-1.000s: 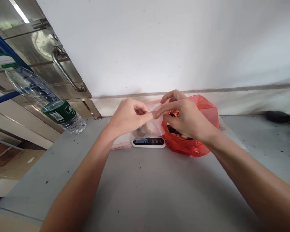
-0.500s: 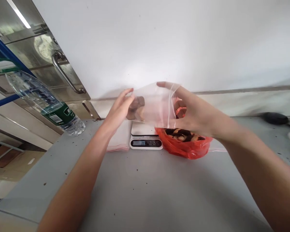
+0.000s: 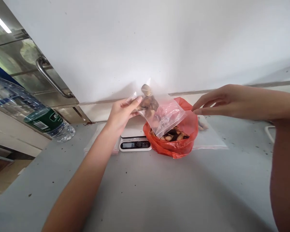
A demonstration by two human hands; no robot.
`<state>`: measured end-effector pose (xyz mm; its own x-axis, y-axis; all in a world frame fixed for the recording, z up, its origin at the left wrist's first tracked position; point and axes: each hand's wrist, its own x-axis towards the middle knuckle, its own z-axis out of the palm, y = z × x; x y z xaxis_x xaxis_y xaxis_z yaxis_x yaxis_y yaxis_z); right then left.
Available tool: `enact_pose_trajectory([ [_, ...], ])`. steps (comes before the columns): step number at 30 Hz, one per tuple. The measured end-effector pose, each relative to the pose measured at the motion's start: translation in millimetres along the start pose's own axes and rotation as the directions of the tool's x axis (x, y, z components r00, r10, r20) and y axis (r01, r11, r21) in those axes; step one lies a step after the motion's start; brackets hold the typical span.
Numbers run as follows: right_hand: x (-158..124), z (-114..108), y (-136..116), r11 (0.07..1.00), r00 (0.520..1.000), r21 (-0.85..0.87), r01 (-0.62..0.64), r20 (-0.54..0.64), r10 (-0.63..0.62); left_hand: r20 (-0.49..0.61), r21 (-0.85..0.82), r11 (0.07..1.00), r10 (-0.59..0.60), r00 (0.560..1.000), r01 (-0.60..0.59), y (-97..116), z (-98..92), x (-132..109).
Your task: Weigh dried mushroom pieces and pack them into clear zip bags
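My left hand (image 3: 127, 111) pinches the closed end of a clear zip bag (image 3: 170, 117). Brown pieces (image 3: 149, 104) that look like dried mushrooms sit inside it, near my fingers. The bag tilts, its zip end slanting down over a red plastic bag (image 3: 175, 151) with dark and tan pieces (image 3: 176, 133) in it. My right hand (image 3: 222, 101) has its thumb and forefinger together at the right rim of the red bag, seemingly gripping it. Partly behind the left hand and clear bag is a white digital scale (image 3: 135, 144), its display lit.
Flat clear bags lie left of the scale (image 3: 96, 138). Another clear bag (image 3: 211, 138) lies right of the red bag, with some pieces showing. A large water bottle (image 3: 47, 117) stands at the left, near a metal door handle (image 3: 52, 77). The white wall (image 3: 159, 42) rises behind the grey table (image 3: 145, 193).
My right hand has left the clear bag's mouth and moved right to the red bag's rim. The clear bag now tips downward. The view has shifted, and the scale's reading differs.
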<state>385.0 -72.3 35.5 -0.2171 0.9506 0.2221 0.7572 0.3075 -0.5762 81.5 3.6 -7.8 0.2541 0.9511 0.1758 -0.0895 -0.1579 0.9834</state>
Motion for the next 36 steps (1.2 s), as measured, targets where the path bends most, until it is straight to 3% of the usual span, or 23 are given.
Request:
enact_pose_trajectory([
  [3,-1,-4,-7,0.982,0.981,-0.154,-0.109,0.141,0.131,0.068,0.033,0.993,0.115,0.991,-0.117,-5,17.4,-4],
  [8,8,3,-24,0.994,0.971,-0.095,-0.05,0.228,0.071,0.225,0.045,0.975,0.201,0.954,-0.216,-10,26.7,-9],
  [12,17,11,-20,0.986,0.975,-0.165,-0.035,0.211,0.07,0.337,0.045,0.965,0.231,0.913,-0.26,-8,24.4,-11],
  [15,19,12,-20,0.993,0.989,-0.118,-0.028,0.144,0.045,0.372,0.037,0.948,0.281,0.885,-0.316,-2,22.5,-12],
  [19,12,15,-32,0.995,0.999,0.1,-0.024,-0.035,0.028,0.292,0.05,0.914,0.371,0.881,-0.402,7,19.4,-14],
  [23,10,22,-42,0.949,0.982,0.316,0.007,-0.18,0.053,0.153,0.144,0.912,0.364,0.919,-0.385,16,13.3,-13],
  [25,12,26,-45,0.923,0.97,0.385,0.023,-0.233,0.073,0.101,0.172,0.9,0.387,0.916,-0.399,20,7.5,-13],
  [28,16,30,-48,0.905,0.975,0.423,0.042,-0.214,0.055,0.11,0.226,0.891,0.377,0.92,-0.393,28,-3.2,-15],
  [31,19,35,-51,0.934,0.988,0.35,0.064,-0.154,-0.01,0.149,0.342,0.875,0.309,0.939,-0.342,34,-10.7,-18],
  [36,23,45,-50,0.944,0.992,0.315,0.097,-0.113,-0.064,0.199,0.479,0.794,0.316,0.928,-0.374,27,-8.0,-20],
])
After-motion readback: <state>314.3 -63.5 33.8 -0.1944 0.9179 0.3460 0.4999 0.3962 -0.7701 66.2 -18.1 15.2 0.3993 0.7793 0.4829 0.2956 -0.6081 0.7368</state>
